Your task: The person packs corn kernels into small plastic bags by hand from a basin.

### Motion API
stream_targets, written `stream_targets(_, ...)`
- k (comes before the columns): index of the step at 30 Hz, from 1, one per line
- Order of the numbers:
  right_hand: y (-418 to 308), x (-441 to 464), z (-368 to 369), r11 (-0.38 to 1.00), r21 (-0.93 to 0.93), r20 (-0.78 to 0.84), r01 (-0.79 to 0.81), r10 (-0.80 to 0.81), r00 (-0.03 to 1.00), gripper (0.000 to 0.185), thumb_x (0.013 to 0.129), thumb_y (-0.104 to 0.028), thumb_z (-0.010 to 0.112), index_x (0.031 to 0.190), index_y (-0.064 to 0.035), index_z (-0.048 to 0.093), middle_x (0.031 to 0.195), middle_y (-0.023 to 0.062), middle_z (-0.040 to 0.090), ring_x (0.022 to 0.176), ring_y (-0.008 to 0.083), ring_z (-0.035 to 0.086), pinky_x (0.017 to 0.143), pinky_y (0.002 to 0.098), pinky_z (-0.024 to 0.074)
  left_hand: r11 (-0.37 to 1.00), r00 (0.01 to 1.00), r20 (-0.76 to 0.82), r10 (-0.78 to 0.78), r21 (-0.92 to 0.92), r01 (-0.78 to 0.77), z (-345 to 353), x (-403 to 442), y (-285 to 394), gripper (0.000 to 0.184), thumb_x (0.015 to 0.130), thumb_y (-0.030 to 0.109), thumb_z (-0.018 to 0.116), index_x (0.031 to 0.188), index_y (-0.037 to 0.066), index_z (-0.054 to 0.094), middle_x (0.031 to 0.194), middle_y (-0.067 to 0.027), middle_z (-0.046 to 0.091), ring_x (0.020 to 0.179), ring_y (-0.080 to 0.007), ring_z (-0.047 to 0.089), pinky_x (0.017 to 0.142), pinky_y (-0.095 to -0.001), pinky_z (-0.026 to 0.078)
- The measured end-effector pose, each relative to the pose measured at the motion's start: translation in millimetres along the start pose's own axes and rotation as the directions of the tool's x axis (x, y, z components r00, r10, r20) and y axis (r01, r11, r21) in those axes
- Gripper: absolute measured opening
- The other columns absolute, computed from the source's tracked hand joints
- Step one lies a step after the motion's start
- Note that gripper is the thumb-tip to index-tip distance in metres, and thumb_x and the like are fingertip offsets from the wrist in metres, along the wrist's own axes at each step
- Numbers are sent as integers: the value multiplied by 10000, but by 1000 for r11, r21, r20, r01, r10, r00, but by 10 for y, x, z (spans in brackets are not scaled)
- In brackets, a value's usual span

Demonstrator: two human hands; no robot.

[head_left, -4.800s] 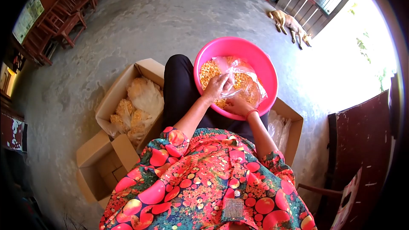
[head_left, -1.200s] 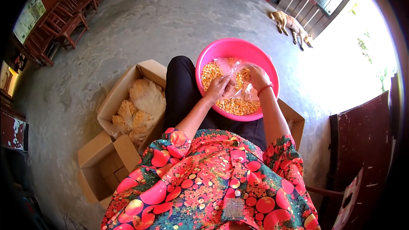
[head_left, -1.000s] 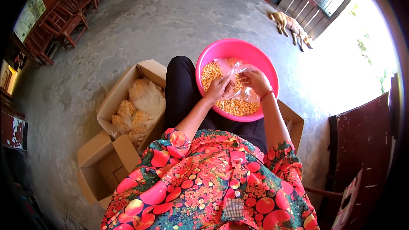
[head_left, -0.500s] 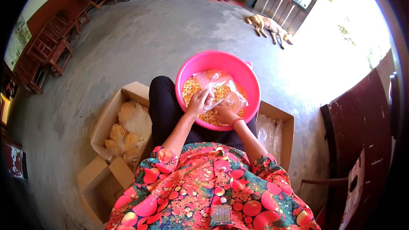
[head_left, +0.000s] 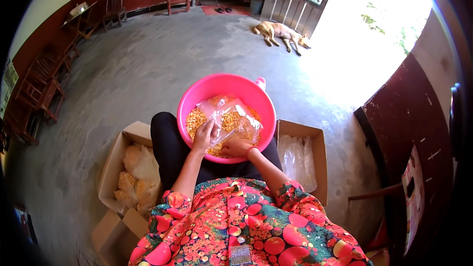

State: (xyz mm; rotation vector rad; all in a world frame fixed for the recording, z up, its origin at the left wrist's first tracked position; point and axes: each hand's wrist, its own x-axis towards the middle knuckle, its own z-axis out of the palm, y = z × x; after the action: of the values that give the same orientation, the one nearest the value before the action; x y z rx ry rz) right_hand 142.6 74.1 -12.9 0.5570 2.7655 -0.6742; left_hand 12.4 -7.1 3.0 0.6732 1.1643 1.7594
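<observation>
The clear plastic bag [head_left: 231,116] lies over the corn kernels [head_left: 195,119] in the pink basin [head_left: 197,91]; whether it contains any, I can't tell. My left hand [head_left: 203,137] pinches its near-left edge. A second ago my right hand [head_left: 236,148] was up at the bag's right side; now it's down at the kernels by the near rim, leaving only the left on that edge. My right fingertips are hidden, so I can't tell their grip. Cardboard boxes flank my legs [head_left: 164,130]: filled bags [head_left: 134,183] left, loose plastic bags [head_left: 298,162] right.
</observation>
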Motion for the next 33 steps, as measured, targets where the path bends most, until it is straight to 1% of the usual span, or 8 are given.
stream_targets(4, 53, 4, -11, 937, 313, -232, 156, -84, 969, 238, 742, -257, 475, 749, -33, 559, 677, 118, 564, 578, 219, 531, 544, 331, 417, 999, 1000, -5, 1, -39, -1, 22, -8, 18, 202, 819, 265, 493, 743, 83, 534, 561, 34, 463, 462, -31, 403, 402, -152, 288)
stream_targets(6, 16, -77, -74, 674, 731, 47, -104, 101, 994, 214, 782, -230, 483, 717, -32, 534, 564, 22, 480, 444, 97, 419, 411, 237, 335, 999, 1000, -13, 16, -29, -16, 25, -9, 17, 191, 820, 257, 491, 756, 82, 534, 568, 32, 465, 468, -32, 407, 403, -152, 292)
stream_targets(9, -103, -188, -200, 499, 850, 124, -167, 119, 985, 194, 788, -233, 491, 694, -65, 514, 535, -40, 406, 402, 33, 333, 354, 179, 243, 999, 1000, 8, 9, -34, -8, 32, -14, 29, 183, 823, 247, 487, 764, 79, 529, 579, 32, 467, 478, -29, 406, 408, -151, 296)
stream_targets(26, -63, -248, -477, 147, 963, 233, -227, -24, 972, 177, 799, -193, 482, 694, -54, 512, 518, -41, 380, 363, 20, 278, 317, 176, 205, 1000, 1000, 7, 11, 12, -11, -27, 7, -18, 198, 828, 257, 471, 750, 84, 527, 538, 37, 444, 448, -28, 388, 394, -150, 295)
stream_targets(28, 17, -169, -545, 137, 988, 64, -75, 82, 995, 174, 823, -193, 471, 744, -46, 518, 530, -38, 403, 358, 21, 279, 315, 171, 200, 1000, 999, 32, -25, 14, 25, -9, -26, 45, 196, 830, 260, 466, 755, 87, 522, 533, 36, 438, 420, -31, 374, 372, -157, 290)
stream_targets(31, 97, -70, -663, 343, 924, -272, 168, 280, 921, 212, 769, -174, 529, 884, 3, 548, 714, 64, 552, 607, 120, 532, 497, 237, 425, 999, 1000, 28, -13, 30, 12, -7, -16, 29, 199, 834, 258, 454, 757, 86, 517, 525, 38, 427, 403, -34, 364, 357, -162, 286)
stream_targets(32, 92, -25, -686, 56, 984, -180, 172, 365, 913, 240, 754, -198, 542, 878, 6, 554, 708, 73, 565, 631, 118, 539, 519, 245, 435, 1000, 1000, 27, -7, 30, 6, -15, -10, 26, 199, 834, 258, 454, 757, 86, 517, 525, 38, 427, 403, -34, 364, 357, -162, 286)
stream_targets(33, 108, -6, -701, 59, 983, -184, 175, 363, 913, 240, 754, -198, 542, 878, 6, 554, 708, 73, 565, 631, 118, 539, 519, 245, 435, 999, 999, 33, -2, 33, 1, -14, -8, 27, 197, 835, 255, 449, 761, 84, 516, 522, 37, 423, 403, -35, 364, 359, -161, 288)
